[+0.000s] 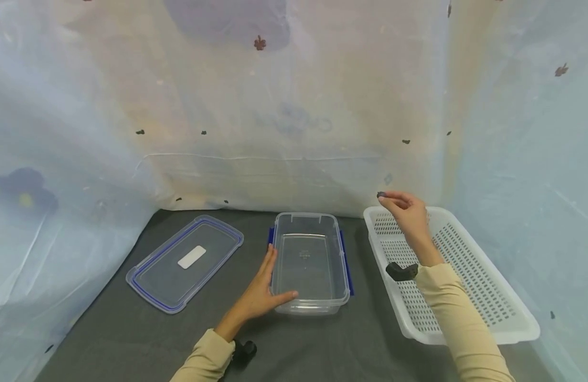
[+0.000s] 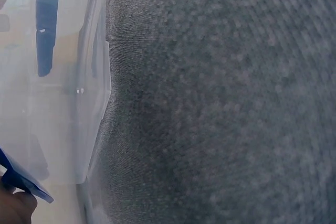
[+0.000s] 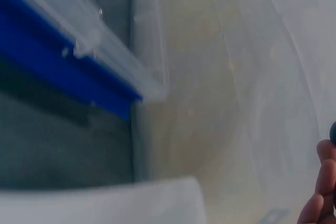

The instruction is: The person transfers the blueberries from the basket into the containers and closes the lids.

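Observation:
A clear plastic food container with blue side clips stands lidless in the middle of the table. My left hand lies along its left side, fingers straight and thumb at the front left corner. In the left wrist view, fingertips touch a blue clip. Over the back of a white basket, my right hand pinches a small dark roundish thing between thumb and fingertips. Its kind is too small to tell; only its edge shows in the right wrist view, at the right border.
The container's clear lid, with a blue seal and a white label, lies flat to the left. A dark grey cloth covers the table. Pale patterned sheeting hangs behind and at both sides.

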`<state>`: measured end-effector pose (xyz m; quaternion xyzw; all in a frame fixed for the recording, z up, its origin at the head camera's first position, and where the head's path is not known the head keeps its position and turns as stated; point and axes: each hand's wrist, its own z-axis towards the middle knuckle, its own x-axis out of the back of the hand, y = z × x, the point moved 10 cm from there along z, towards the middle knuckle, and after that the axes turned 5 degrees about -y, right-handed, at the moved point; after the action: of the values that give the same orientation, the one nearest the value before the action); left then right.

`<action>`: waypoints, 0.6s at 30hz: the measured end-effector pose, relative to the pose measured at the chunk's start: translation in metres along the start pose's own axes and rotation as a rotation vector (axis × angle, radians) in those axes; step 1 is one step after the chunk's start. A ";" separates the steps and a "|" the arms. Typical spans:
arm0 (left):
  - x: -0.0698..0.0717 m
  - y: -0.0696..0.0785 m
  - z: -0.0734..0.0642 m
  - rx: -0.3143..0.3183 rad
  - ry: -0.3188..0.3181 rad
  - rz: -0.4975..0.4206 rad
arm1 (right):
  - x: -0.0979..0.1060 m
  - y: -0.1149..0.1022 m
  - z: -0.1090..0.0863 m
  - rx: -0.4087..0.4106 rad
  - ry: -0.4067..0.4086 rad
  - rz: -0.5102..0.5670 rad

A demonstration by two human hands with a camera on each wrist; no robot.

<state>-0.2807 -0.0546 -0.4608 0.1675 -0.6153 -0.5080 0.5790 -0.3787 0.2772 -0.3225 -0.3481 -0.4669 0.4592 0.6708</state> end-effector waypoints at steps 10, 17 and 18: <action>0.001 0.002 0.000 0.010 0.006 -0.030 | -0.047 -0.054 -0.019 0.073 -0.151 0.002; 0.002 0.002 0.001 0.024 0.002 -0.052 | -0.077 -0.052 -0.021 0.060 -0.249 -0.001; 0.002 0.001 0.001 0.028 0.000 -0.052 | -0.081 -0.047 -0.020 0.057 -0.257 0.001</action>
<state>-0.2812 -0.0552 -0.4588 0.1914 -0.6178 -0.5144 0.5631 -0.3572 0.1843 -0.3118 -0.2676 -0.5357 0.5135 0.6147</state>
